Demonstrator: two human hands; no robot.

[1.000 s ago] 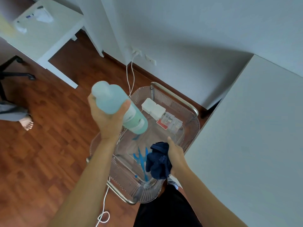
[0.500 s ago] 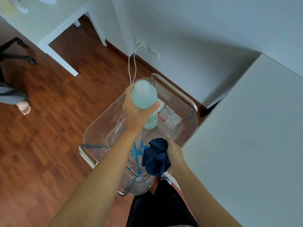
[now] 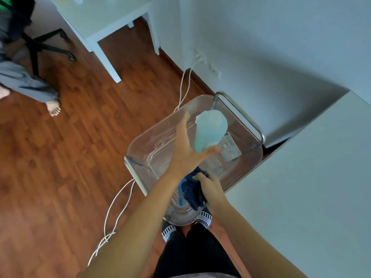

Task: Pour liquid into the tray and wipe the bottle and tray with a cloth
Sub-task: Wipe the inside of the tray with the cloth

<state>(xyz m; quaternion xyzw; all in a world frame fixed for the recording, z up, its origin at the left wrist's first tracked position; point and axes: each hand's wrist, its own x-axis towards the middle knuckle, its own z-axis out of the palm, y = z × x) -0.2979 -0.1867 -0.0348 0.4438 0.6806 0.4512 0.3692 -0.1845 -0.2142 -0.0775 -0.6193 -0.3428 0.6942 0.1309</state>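
Over the far half of the clear plastic tray, my left hand holds a pale blue-green bottle. Its bottom faces me, my thumb lies across its lower side, and my fingers stretch along its left side; the image is blurred there. My right hand clutches a bunched dark blue cloth at the tray's near end. Beside the cloth, a streak of blue liquid lies on the tray floor. My left forearm hides part of the tray's near side.
The tray sits on a cart with a metal handle at its far side. Small clear packets lie in the tray. A white counter borders the right. White cables trail on the wooden floor. Another person's foot and a chair are far left.
The bottle has moved from the left of the tray to over its far half. My right hand and the cloth have dropped lower into the tray's near end. The view has tilted down.
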